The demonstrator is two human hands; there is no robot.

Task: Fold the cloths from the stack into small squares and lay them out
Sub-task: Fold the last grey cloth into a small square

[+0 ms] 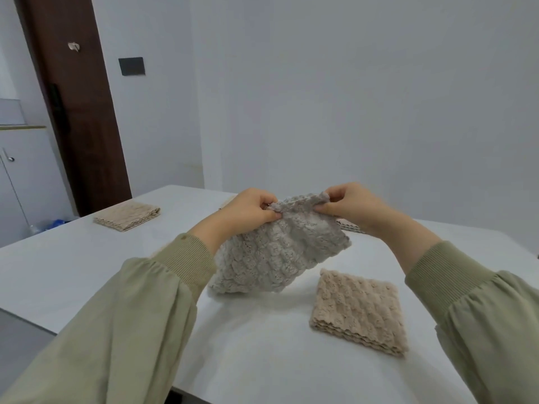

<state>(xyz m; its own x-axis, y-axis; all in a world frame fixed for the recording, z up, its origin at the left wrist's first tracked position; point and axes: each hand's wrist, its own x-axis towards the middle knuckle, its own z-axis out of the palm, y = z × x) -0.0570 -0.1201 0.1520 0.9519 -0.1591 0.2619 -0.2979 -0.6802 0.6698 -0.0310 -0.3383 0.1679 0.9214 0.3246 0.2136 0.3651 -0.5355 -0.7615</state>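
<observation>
holding a grey cloth [277, 258] up off the table [87, 272] — that's the head view, the only one here. the l hand [250, 211] pinches the cloth's top edge at one end, thumb and curled fingers clamped on the fabric. the r hand [350, 207] pinches the same edge at the other end, near the first. the cloth hangs between them, tilted, its low corner down by the left sleeve [180, 258], close to the tabletop; can't tell if it touches. it looks doubled over, but i can't tell how many layers.

to the person's right lies the near beige square [358, 313], folded flat, layered edges showing on its near side. the far beige square [127, 215] lies well apart at the table's far left. behind the r wrist a bit of scalloped beige cloth [348, 225] peeks out — prob the stack, mostly hidden.

my read: the step in hand is lining up the top corners before the next fold. to do it well:
- match the edges flush btwn the two pinches.
- let the cloth's own weight pull the plush straight.
- lower it onto bare table beside the near square, then fold across and press the crease.

the fabric looks thick & springy, so a loose fold could pop open. best to pin the corners till it's down.
</observation>
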